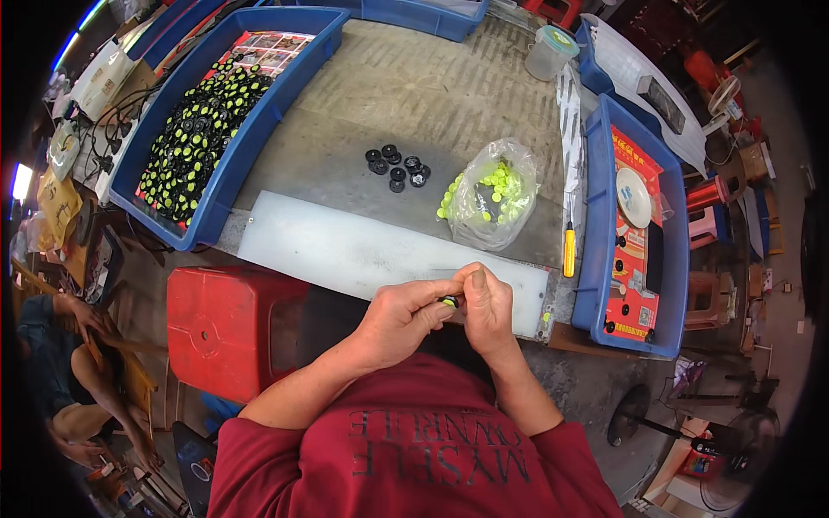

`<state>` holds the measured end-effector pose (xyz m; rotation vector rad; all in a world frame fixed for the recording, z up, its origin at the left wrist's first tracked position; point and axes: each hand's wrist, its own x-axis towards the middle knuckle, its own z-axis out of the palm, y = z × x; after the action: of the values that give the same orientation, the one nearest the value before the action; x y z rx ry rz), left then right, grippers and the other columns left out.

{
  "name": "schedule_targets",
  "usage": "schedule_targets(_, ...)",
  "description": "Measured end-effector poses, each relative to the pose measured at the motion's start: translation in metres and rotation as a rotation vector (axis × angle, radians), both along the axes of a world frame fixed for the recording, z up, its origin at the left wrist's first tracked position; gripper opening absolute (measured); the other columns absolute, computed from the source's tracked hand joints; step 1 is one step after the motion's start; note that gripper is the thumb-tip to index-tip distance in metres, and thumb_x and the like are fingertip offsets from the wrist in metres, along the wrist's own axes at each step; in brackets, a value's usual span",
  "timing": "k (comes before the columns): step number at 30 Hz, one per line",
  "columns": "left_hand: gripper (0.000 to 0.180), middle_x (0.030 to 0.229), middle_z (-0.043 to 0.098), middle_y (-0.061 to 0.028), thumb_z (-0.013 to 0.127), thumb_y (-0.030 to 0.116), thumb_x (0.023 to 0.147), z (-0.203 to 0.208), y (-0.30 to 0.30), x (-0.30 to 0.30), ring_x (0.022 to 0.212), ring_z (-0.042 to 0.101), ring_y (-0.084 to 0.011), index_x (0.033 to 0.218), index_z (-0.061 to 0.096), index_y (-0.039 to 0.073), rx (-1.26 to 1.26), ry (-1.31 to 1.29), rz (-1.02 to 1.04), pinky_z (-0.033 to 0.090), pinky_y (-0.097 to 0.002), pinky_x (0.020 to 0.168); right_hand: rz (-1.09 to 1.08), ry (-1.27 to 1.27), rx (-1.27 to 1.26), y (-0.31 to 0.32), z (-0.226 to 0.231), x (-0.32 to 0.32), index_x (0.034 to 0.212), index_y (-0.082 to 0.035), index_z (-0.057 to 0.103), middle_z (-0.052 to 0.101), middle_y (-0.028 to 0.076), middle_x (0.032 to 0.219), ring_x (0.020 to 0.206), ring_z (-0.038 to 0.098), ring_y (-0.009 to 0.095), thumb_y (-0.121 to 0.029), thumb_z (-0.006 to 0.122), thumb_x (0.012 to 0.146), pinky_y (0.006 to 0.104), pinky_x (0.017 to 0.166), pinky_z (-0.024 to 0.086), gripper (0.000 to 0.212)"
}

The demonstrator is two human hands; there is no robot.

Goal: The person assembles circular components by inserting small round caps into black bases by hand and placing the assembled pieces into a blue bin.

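My left hand point(399, 324) pinches a small black round piece with a yellow-green centre point(449, 301). Right beside it, my right hand point(488, 312) is closed, thumb and fingers pressed together; what they hold, if anything, is hidden. Both hands meet over the front edge of a white board point(345, 238). Beyond the board lie several loose black discs point(397, 173). To their right, a clear plastic bag point(505, 226) holds small yellow-green discs, and some of these have spilled at its left side.
A blue tray point(226, 186) full of black-and-green pieces stands on the left. Another blue tray point(590, 259) on the right carries a white dish point(633, 197). A yellow-handled tool point(569, 250) lies near it. A red stool point(216, 328) stands left; another person sits at lower left.
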<state>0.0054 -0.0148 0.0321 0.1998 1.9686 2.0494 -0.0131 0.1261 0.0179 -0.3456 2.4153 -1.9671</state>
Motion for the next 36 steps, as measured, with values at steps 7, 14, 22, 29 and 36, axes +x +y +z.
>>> schedule_targets(7,0.014,0.071,0.057,-0.0112,0.056,0.001,0.073,-0.001,-0.002,0.000,0.059,0.054,-0.0185,0.087,0.057,0.001,-0.166,0.145,-0.022,0.043,-0.0285,0.053,0.059,0.258,0.140,-0.004,0.006,0.001,0.060,0.000,0.044,0.042,0.011,0.050,0.042,0.043,0.022,-0.028,0.043,0.086,0.0299,0.041,0.034,0.037)
schedule_targets(14,0.005,0.066,0.053,-0.0128,0.053,-0.001,0.071,-0.007,0.004,0.006,0.059,0.053,-0.0280,0.076,0.052,0.000,-0.231,0.300,0.052,0.042,-0.0314,0.051,0.035,0.448,0.293,-0.009,-0.006,-0.001,0.052,-0.004,0.036,0.036,0.010,0.044,0.037,0.037,0.025,-0.028,0.051,0.081,0.0333,0.036,0.030,0.041)
schedule_targets(22,0.006,0.060,0.053,-0.0063,0.057,-0.003,0.070,-0.012,0.007,0.005,0.053,0.048,-0.0094,0.070,0.053,0.002,-0.245,0.280,0.127,0.039,-0.0239,0.047,0.012,0.464,0.293,-0.009,-0.008,-0.002,0.052,-0.004,0.038,0.038,0.009,0.044,0.038,0.039,0.025,-0.022,0.054,0.080,0.0329,0.037,0.031,0.037)
schedule_targets(29,0.006,0.060,0.054,-0.0059,0.056,-0.004,0.070,-0.018,0.008,0.006,0.054,0.048,-0.0089,0.072,0.055,0.002,-0.257,0.241,0.120,0.039,-0.0238,0.048,0.015,0.422,0.277,-0.010,-0.007,-0.001,0.053,-0.003,0.042,0.041,0.009,0.045,0.039,0.042,0.025,-0.020,0.052,0.081,0.0330,0.038,0.033,0.034)
schedule_targets(36,0.005,0.061,0.054,-0.0055,0.053,-0.003,0.073,-0.015,0.008,0.006,0.054,0.049,-0.0092,0.072,0.054,0.002,-0.252,0.226,0.127,0.040,-0.0238,0.048,0.012,0.422,0.275,-0.010,-0.007,-0.002,0.053,-0.003,0.041,0.040,0.009,0.045,0.039,0.042,0.026,-0.019,0.052,0.080,0.0338,0.038,0.033,0.033)
